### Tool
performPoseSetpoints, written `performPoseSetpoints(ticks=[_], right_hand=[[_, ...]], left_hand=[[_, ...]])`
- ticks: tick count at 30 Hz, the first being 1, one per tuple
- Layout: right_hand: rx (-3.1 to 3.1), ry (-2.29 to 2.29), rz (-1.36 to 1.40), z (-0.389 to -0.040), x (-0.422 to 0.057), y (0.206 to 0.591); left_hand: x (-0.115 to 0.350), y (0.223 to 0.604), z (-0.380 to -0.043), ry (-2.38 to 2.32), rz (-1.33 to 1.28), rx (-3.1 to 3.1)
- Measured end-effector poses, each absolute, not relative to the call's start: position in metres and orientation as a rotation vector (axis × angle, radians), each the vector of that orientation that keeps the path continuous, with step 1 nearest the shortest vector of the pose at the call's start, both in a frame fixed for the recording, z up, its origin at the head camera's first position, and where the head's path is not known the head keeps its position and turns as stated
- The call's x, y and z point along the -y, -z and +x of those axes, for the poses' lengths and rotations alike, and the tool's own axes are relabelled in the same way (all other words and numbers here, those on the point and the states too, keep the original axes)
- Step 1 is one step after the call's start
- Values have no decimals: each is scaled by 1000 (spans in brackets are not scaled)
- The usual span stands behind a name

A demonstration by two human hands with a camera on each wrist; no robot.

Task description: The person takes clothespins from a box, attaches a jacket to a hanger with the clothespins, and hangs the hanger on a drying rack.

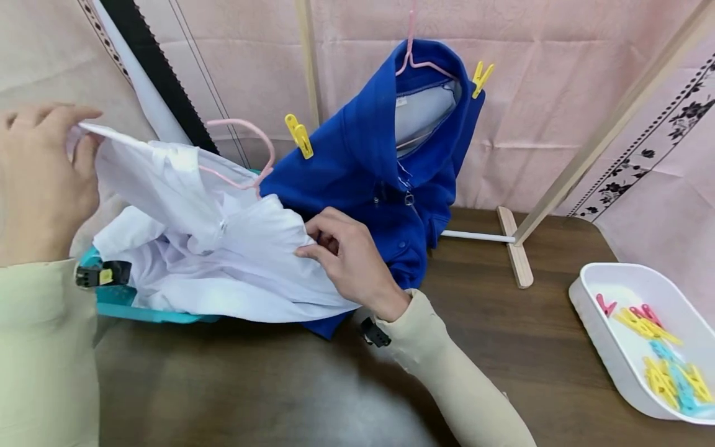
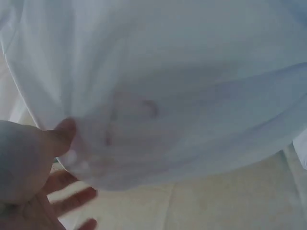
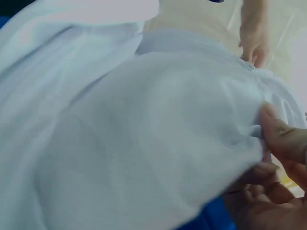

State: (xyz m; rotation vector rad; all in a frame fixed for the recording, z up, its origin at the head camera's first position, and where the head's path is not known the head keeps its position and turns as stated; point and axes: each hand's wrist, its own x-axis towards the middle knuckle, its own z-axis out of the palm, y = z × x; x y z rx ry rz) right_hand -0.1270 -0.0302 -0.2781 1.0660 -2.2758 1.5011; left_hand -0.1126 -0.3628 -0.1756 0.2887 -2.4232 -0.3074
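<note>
A thin white garment (image 1: 251, 261) is stretched between both hands, with a pink hanger (image 1: 267, 166) partly inside it and its hook sticking out. My left hand (image 1: 47, 180) pinches the raised left edge between thumb and fingers; in the left wrist view the thumb lies against the cloth. With thumb and fingers my right hand (image 1: 354, 264) pinches the garment's right edge, also seen in the right wrist view. Under the cloth, part of a teal basin (image 1: 151, 315) shows. Just behind the right hand hangs a blue hooded jacket (image 1: 357, 149) on another pink hanger (image 1: 411, 46).
Yellow clothespins (image 1: 300, 136) grip the blue jacket at both sides. A wooden rack post (image 1: 609, 124) with a foot (image 1: 515, 248) stands at right. On the brown table (image 1: 223, 385), a white tub (image 1: 600, 347) holds pink, yellow and blue clothespins. Pink curtain (image 1: 536, 93) hangs behind.
</note>
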Motion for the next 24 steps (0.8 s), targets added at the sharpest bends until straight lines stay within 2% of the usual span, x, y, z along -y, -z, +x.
performPoseSetpoints(ticks=[3, 8, 12, 16, 24], right_hand=[[2218, -1591, 1033, -127, 26, 277], [2084, -1711, 995, -124, 10, 272], [1935, -1775, 959, -121, -5, 268], [1811, -1839, 915, -120, -14, 264], [1640, -1919, 855, -119, -27, 255]], left_hand=[[361, 175, -111, 395, 462, 2414], [350, 179, -99, 569, 607, 2231], [343, 186, -91, 593, 383, 2134], [344, 202, -91, 689, -65, 2056], [347, 247, -71, 1045, -193, 2520]])
